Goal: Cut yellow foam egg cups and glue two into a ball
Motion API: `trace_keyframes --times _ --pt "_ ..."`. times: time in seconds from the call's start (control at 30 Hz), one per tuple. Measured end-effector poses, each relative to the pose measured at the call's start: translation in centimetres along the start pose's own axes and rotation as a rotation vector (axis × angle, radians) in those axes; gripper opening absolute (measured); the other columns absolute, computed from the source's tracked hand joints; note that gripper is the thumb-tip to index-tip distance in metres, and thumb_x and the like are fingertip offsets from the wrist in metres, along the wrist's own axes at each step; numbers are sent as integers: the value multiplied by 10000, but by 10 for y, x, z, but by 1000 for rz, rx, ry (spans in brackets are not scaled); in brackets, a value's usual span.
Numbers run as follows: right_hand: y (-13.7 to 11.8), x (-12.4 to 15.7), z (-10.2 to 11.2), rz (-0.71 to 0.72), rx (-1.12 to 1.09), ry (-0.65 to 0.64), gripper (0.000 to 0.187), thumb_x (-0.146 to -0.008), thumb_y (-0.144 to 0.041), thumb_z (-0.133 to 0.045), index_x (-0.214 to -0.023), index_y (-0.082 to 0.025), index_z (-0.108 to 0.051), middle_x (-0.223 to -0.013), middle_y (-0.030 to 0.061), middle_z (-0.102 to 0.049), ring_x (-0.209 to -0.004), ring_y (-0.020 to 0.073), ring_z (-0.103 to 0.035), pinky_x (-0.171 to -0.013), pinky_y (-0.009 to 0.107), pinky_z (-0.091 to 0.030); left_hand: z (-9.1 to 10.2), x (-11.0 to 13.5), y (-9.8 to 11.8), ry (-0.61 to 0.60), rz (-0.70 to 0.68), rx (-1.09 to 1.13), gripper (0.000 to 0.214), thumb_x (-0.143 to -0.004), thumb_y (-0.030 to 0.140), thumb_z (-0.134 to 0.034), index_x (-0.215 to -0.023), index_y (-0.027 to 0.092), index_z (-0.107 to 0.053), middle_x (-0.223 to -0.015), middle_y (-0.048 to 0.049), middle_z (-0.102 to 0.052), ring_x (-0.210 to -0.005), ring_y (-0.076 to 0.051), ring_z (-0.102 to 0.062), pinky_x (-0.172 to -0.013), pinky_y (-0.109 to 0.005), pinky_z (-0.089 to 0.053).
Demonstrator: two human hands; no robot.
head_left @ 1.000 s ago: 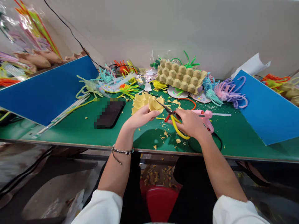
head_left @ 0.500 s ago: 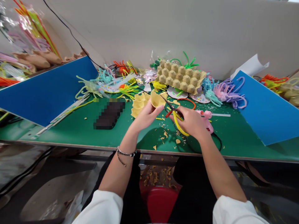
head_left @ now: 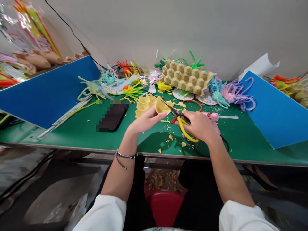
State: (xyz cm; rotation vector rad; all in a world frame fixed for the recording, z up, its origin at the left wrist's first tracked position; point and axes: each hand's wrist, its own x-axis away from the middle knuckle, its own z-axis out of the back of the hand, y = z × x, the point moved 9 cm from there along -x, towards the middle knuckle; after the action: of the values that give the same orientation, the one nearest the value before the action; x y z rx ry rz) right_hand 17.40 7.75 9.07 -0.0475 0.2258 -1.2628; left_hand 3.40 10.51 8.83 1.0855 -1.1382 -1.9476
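Between the fingers and thumb of my left hand [head_left: 149, 118] is a yellow egg carton cup [head_left: 161, 106], its hollow facing right. My right hand [head_left: 198, 124] grips scissors [head_left: 187, 131] with yellow handles, and their dark blades reach to the cup's rim. Whether the blades touch the rim I cannot tell. Behind my left hand lies a yellow egg carton piece [head_left: 144, 104]. Small yellow scraps [head_left: 171, 137] are scattered on the green table below both hands. A pink glue gun [head_left: 213, 117] lies beyond my right hand, partly hidden by it.
A larger egg carton [head_left: 186, 77] rests upside down on craft pieces at the back. Blue boards [head_left: 53, 91] slant at both sides. A dark phone-like object [head_left: 113, 116] lies left of my hands. Pipe-cleaner bundles [head_left: 237, 93] stand along the wall.
My left hand and the cup have shifted slightly, and the cup has turned a little. The scissors have tilted slightly, with their handles a bit further right.
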Motion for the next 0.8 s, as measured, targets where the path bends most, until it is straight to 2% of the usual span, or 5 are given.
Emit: trace_keyframes --times 0.2,0.37,0.5,0.67,0.8 --pt "5 -3 -2 8 -67 -52 372 -928 -498 -433 -811 -199 -622 -849 67 -707 -744 190 -606 -593 277 -282 0 -2 -9 -25 39 106 398 -802 563 -612 -743 202 -456 -600 56 -367 -514 -78 -311 -456 -231 -273" --pt "13 -1 1 -54 -7 27 410 -901 -572 -436 -852 -212 -625 -818 68 -697 -719 206 -597 -561 289 -235 -4 -3 -13 4 56 150 409 -819 580 -580 -771 194 -451 -656 48 -385 -554 -75 -340 -492 -225 -306" --pt "9 3 6 -52 1 72 400 -848 -593 -510 -881 -204 -598 -864 72 -694 -748 218 -598 -580 292 -260 -7 1 -18 -63 126 128 475 -776 645 -587 -747 195 -438 -635 56 -355 -552 -75 -328 -470 -214 -285" --pt "-1 2 7 -11 -17 36 359 -862 -536 -507 -928 -193 -591 -949 81 -698 -810 235 -610 -635 299 -304 -14 3 -12 -170 110 99 467 -808 622 -561 -691 200 -399 -577 67 -326 -507 -68 -292 -455 -219 -266" --pt "-1 1 6 2 -49 0 322 -883 -499 -491 -898 -196 -597 -926 75 -700 -813 227 -611 -619 290 -291 -16 2 -9 -174 102 80 489 -805 636 -537 -650 202 -376 -563 66 -340 -497 -64 -281 -468 -228 -281"
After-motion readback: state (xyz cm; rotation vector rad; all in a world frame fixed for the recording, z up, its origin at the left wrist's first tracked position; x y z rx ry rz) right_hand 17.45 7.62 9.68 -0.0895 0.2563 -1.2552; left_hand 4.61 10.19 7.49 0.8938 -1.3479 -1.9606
